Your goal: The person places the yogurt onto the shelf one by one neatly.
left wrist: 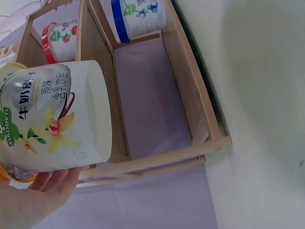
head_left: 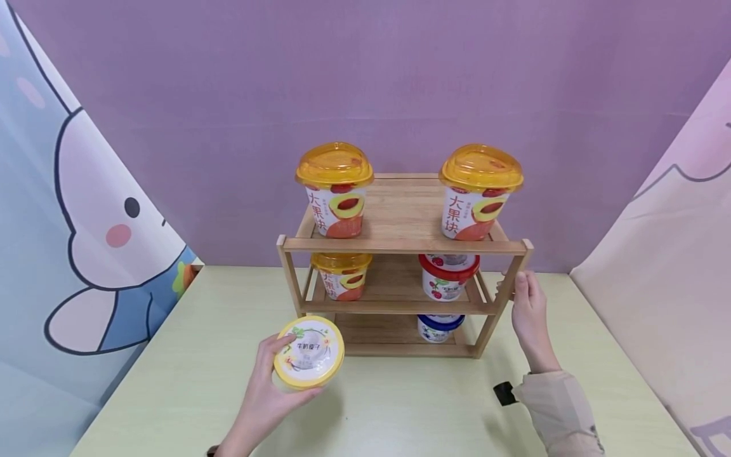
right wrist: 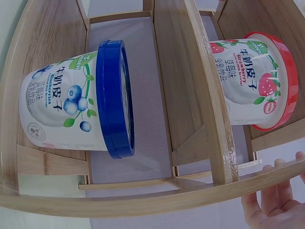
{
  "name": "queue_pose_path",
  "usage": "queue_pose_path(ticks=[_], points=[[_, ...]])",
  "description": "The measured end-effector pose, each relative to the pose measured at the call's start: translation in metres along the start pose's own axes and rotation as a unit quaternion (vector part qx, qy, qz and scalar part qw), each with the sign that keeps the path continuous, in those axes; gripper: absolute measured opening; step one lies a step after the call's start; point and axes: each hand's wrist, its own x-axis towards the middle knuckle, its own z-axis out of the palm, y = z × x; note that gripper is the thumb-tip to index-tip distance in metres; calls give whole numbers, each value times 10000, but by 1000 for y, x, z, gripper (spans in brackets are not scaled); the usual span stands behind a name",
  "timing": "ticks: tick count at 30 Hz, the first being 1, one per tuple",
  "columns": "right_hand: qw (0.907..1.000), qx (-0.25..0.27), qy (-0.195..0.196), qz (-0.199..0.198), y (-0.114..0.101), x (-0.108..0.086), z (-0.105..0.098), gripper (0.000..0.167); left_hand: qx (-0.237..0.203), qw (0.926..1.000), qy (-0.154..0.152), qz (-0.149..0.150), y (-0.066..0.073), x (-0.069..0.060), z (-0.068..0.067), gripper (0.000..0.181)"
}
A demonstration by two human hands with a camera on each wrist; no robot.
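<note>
My left hand [head_left: 268,381] grips a yellow-lidded tub [head_left: 309,352], its printed lid facing the head camera, in front of the lower left part of a wooden three-tier shelf [head_left: 400,244]. In the left wrist view, the tub [left wrist: 57,119] is white with yellow flowers, and the fingers curl under its side. My right hand [head_left: 530,314] holds the shelf's right side post, fingers partly hidden behind the wood. Near it, a blue-lidded blueberry tub [right wrist: 66,102] lies within the bottom tier, and a red-lidded strawberry tub [right wrist: 252,83] on the middle tier.
Two orange-lidded fruit cups, the left cup [head_left: 337,197] and the right cup [head_left: 478,200], stand on the top tier. Another orange-lidded cup [head_left: 344,279] stands at the middle tier's left. Behind the pale green table [head_left: 188,355] hangs a purple backdrop [head_left: 365,76].
</note>
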Motion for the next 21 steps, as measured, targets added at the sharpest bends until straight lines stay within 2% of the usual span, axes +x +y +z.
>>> queue_pose_path(ticks=[7, 15, 21], points=[[10000, -35, -14, 8, 0, 0, 0, 27, -37, 9999, -165, -22, 0, 0, 10, 82], [10000, -84, -15, -41, 1, 0, 0, 38, -66, 9997, -224, -32, -5, -1, 21, 83], [9999, -105, 11, -59, 1, 1, 1, 32, -46, 9995, -273, -151, -8, 0, 30, 84]])
